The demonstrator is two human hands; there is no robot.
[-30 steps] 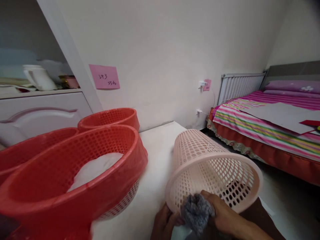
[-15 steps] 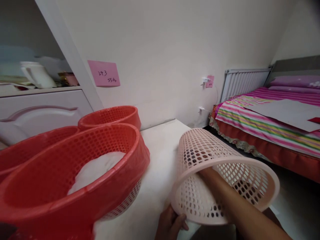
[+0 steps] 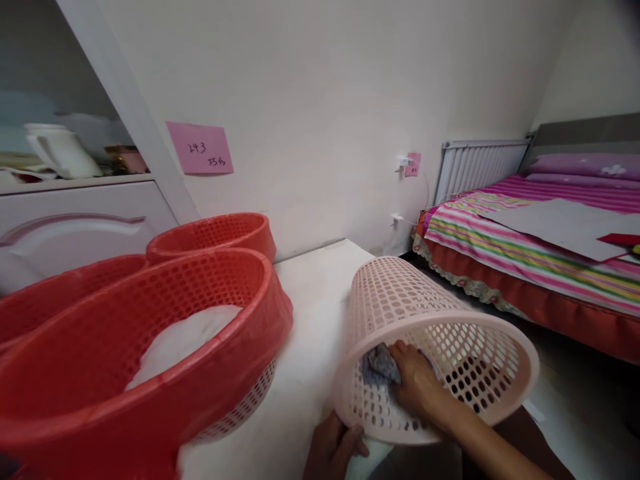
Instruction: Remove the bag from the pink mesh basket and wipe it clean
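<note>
The inside of a pale pink basket appears to be being wiped: the basket is tipped on its side at the right part of the white table, its mouth turned toward the wearer. A bunched grey cloth is clasped in the right hand, which is reached in past the rim, and the cloth is set against the left inner wall. The lower left of the rim is gripped by the left hand, so the hands are apart, each closed on its own thing. As judged from here, the next move calls for the cloth to be pressed along the mesh while the rim is steadied and the basket turned a little. The basket's far end is hidden by its own wall, and whether its weight is borne by the table alone cannot be told. The left fingers are partly lost in shadow. At left, the front red basket is cut off by the picture's edge, and the white material inside it cannot be identified.
</note>
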